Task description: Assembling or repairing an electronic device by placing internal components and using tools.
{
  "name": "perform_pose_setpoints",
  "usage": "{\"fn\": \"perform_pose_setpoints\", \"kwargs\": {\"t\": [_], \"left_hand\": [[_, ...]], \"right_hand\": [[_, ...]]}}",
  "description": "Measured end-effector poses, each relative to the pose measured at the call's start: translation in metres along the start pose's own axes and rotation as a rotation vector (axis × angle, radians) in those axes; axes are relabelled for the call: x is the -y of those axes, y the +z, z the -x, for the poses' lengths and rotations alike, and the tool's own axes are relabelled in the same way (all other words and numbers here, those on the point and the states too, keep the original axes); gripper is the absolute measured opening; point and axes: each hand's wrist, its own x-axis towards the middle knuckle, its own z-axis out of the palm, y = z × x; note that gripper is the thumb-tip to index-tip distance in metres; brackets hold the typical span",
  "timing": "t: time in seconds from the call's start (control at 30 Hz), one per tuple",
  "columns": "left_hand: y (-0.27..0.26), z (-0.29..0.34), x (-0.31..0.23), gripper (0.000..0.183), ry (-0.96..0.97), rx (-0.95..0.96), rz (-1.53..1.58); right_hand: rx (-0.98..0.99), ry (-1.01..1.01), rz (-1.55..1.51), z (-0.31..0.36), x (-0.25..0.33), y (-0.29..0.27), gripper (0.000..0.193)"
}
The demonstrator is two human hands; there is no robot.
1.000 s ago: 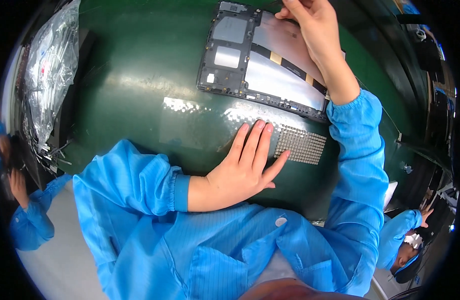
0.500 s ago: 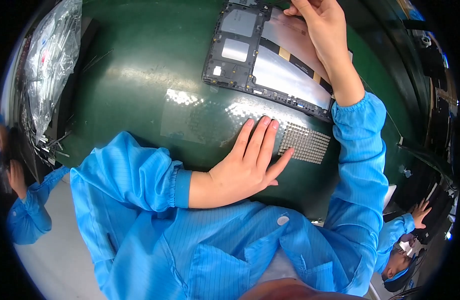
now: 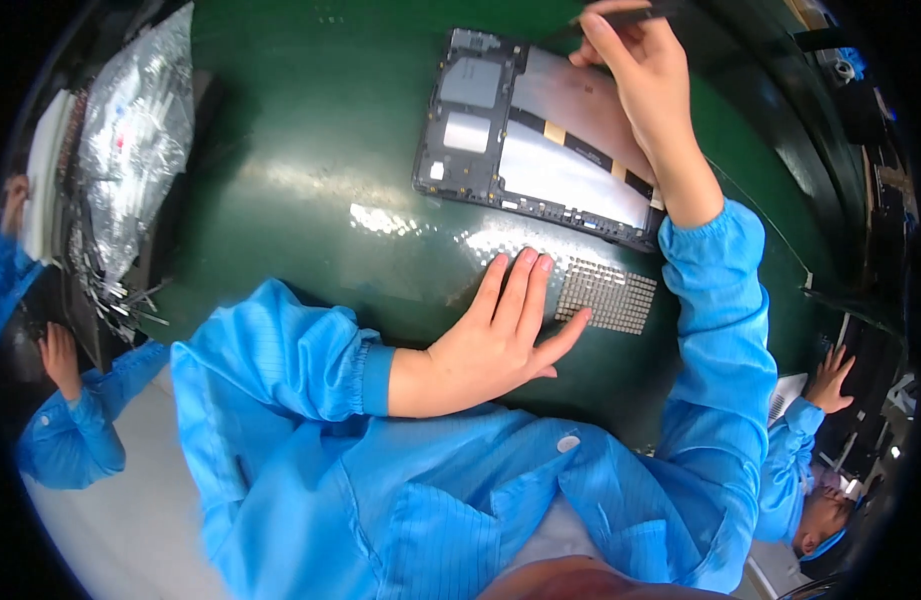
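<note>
My left hand (image 3: 490,340) lies palm down with its fingers stretched out. Its fingertips rest on a clear sheet with shiny little squares (image 3: 495,243), beside a grid of small grey pads (image 3: 608,295) that the thumb side touches. Beyond it lies an opened tablet (image 3: 550,140), its black frame and silvery inner side facing up, crossed by a dark strip with yellow tape. Above the tablet's far right part, my right hand (image 3: 645,75) pinches a slim dark tool, seemingly tweezers (image 3: 630,17), pointing left. Whether its tip touches the tablet cannot be made out.
On the left, a clear plastic bag (image 3: 130,140) of thin strips stands by a dark edge, with loose strips (image 3: 120,300) below it. Other people's hands show at the far left (image 3: 60,360) and the right (image 3: 830,380). The green tabletop (image 3: 280,110) lies beneath everything.
The view has shifted slightly, so the tablet and bag sit lower in the picture. My right hand's dark tool shows more clearly now. My left hand has stayed on the sheet.
</note>
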Motion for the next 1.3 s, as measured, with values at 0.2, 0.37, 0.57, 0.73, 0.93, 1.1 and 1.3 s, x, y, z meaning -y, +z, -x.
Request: {"fn": "perform_pose_setpoints", "kwargs": {"t": [0.2, 0.37, 0.57, 0.73, 0.93, 1.1, 1.3], "left_hand": [[-0.019, -0.014, 0.009, 0.064, 0.051, -0.088, 0.025], [-0.011, -0.087, -0.002, 0.045, 0.305, -0.307, -0.133], [0.022, -0.14, 0.014, 0.037, 0.234, -0.237, -0.262], [-0.01, -0.109, 0.07, 0.023, 0.357, 0.033, -0.107], [-0.063, -0.046, 0.151, 0.023, 0.065, 0.1, -0.381], [-0.06, -0.026, 0.226, 0.021, -0.31, -0.062, -0.382], [-0.031, -0.021, 0.297, 0.028, -0.626, -0.063, -0.539]], "right_hand": [[-0.15, -0.073, 0.02, 0.064, 0.034, -0.067, 0.013], [-0.568, 0.003, 0.019, 0.152, 0.013, -0.131, 0.013], [-0.641, 0.141, 0.007, 0.173, -0.017, -0.149, 0.013], [-0.589, 0.131, 0.018, 0.168, -0.015, -0.141, 0.015], [-0.608, 0.19, -0.024, 0.166, -0.02, -0.145, 0.017], [-0.609, 0.213, 0.021, 0.166, -0.014, -0.142, 0.017], [-0.623, 0.203, -0.002, 0.163, -0.014, -0.139, 0.017]]}}
